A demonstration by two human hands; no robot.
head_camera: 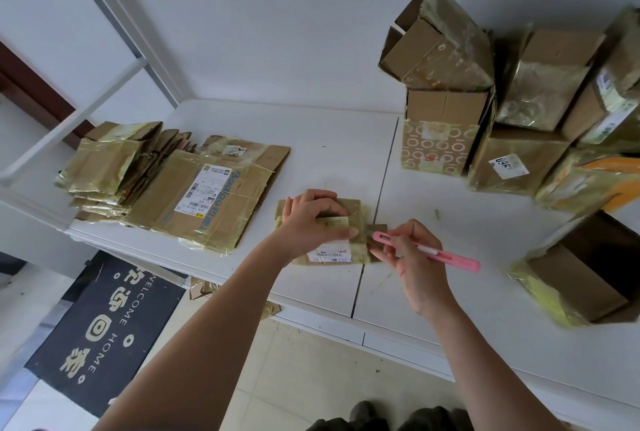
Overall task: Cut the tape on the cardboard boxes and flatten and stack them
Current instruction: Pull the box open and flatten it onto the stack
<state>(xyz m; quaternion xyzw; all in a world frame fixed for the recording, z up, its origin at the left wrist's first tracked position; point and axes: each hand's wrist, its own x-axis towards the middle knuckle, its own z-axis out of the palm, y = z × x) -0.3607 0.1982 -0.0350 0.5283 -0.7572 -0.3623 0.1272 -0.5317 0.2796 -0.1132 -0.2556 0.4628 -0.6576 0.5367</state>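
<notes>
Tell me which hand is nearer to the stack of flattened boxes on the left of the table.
Left. The left hand presses on the small box, to the right of the flattened stack. The right hand, holding the pink cutter, is farther right, past that box.

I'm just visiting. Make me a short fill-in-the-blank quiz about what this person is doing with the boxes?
1. The right hand holds a ____ utility knife.
2. The left hand presses on a small box lying on the ____ table.
3. The flattened boxes are stacked to the person's ____.
4. The uncut boxes are piled against the ____.

Answers: pink; white; left; wall
</notes>
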